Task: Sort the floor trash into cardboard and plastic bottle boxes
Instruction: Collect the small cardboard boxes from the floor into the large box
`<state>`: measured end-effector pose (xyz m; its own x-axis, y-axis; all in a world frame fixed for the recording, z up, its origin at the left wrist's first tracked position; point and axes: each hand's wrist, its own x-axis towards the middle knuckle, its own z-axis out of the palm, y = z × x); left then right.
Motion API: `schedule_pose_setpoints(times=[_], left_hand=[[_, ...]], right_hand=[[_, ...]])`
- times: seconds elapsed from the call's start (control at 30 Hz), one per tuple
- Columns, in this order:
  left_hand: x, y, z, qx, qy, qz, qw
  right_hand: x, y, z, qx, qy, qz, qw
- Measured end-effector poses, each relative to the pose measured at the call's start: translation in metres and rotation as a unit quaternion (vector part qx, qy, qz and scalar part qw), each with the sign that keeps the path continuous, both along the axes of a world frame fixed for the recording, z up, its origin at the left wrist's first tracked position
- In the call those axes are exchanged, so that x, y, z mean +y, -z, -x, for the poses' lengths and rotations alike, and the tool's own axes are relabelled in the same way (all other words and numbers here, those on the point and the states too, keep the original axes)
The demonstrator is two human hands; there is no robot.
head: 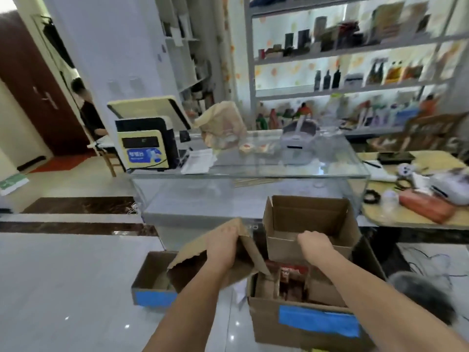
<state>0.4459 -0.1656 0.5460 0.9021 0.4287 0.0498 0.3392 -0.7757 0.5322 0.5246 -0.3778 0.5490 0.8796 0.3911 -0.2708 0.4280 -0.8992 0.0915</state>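
Note:
Two cardboard sorting boxes with blue tape stand on the floor. The smaller left box (pixel 149 283) is low at centre left. The larger right box (pixel 269 323) holds cardboard pieces and a red packet. My left hand (pixel 223 246) is shut on a folded, torn cardboard sheet (pixel 193 255), held above the gap between the two boxes. My right hand (pixel 313 243) grips the near wall of an open empty carton (pixel 307 219), held over the right box. No plastic bottle shows on the floor.
A glass display counter (pixel 253 179) stands right behind the boxes, with a cash register (pixel 147 138) on its left end. A wooden table (pixel 416 217) with clutter lies to the right. Shelves of goods line the back wall. A person (pixel 88 113) sits far left. Cables trail at right.

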Motion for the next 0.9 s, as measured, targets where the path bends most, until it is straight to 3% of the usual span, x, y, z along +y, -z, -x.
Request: schedule_pose_setpoints(times=[0.13,0.37,0.57,0.9], left_hand=[[-0.076,0.003,-0.05,0.025,0.074,0.009,0.997],[-0.103,0.024,-0.105,0.071,0.142,-0.089,0.983],[-0.071,0.048,-0.156,0.149,0.227,-0.193,0.943],[0.0,0.081,-0.238,0.216,0.291,-0.183,0.914]], right_hand=[[-0.082,0.01,-0.029,0.008,0.075,0.011,0.997],[-0.143,0.035,-0.059,0.035,0.145,0.015,0.989],[-0.114,0.069,-0.096,0.07,0.132,0.029,0.988],[-0.012,0.103,-0.179,0.093,0.097,0.025,0.991]])
